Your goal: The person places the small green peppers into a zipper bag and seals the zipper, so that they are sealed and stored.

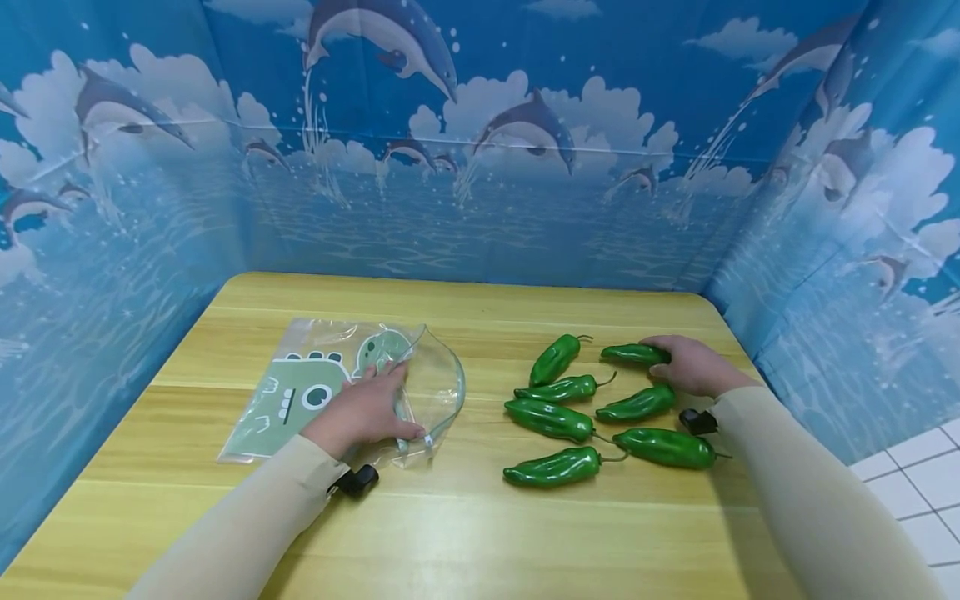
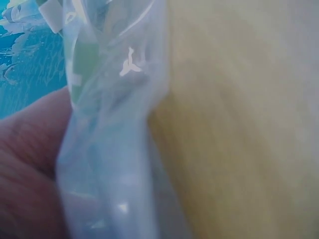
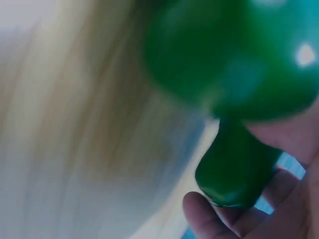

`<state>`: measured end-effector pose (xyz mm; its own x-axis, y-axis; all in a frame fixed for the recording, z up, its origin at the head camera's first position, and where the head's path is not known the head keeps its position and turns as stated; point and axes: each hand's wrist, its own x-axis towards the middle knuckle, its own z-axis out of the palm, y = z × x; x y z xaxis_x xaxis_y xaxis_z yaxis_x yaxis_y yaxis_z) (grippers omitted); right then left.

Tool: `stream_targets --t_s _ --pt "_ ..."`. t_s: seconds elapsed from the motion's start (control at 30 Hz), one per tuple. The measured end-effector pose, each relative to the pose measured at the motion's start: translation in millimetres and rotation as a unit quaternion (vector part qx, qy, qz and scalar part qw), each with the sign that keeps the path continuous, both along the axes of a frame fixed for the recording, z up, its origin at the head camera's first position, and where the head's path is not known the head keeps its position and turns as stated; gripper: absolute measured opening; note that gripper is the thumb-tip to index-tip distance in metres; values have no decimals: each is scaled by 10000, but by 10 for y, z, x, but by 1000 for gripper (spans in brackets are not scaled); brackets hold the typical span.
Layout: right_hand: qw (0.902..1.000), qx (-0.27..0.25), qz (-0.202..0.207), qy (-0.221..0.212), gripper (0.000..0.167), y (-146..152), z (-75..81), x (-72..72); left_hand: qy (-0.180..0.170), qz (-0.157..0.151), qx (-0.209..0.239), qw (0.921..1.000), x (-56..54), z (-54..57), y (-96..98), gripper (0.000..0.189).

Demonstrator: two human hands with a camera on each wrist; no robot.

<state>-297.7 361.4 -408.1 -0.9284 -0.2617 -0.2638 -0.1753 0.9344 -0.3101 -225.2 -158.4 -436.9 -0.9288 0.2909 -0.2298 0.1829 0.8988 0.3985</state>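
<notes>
My left hand grips a clear plastic zip bag with a green one-eyed monster print, lying flat on the table's left half. The bag's mouth bulges open to the right, and my thumb lies by its zip slider. In the left wrist view, crinkled film stands beside the thumb. Over on the right, my right hand holds the stem end of a green pepper, thumb and fingers around it. That pepper shows between the fingers in the right wrist view, behind a nearer, blurred pepper.
Several more glossy green peppers lie between the hands, among them one at the back, one at the front and one below my right hand. The wooden table meets a dolphin-print curtain behind and at both sides.
</notes>
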Motion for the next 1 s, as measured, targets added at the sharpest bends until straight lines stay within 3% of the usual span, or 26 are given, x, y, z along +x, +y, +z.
stream_targets --t_s 0.13,0.4,0.8,1.0 --pt "9997 -202 25 146 62 -175 88 20 8 17 -56 10000 -11 -11 6 124" --pt "9972 -429 468 402 57 -790 306 103 0 30 -65 10000 -10 0 19 123" --pt "9873 -506 1417 515 55 -1579 325 235 -32 80 -84 9999 -14 -4 39 121" --pt "9841 -389 1676 448 54 -1886 280 301 -29 88 -70 9999 -6 5 34 121"
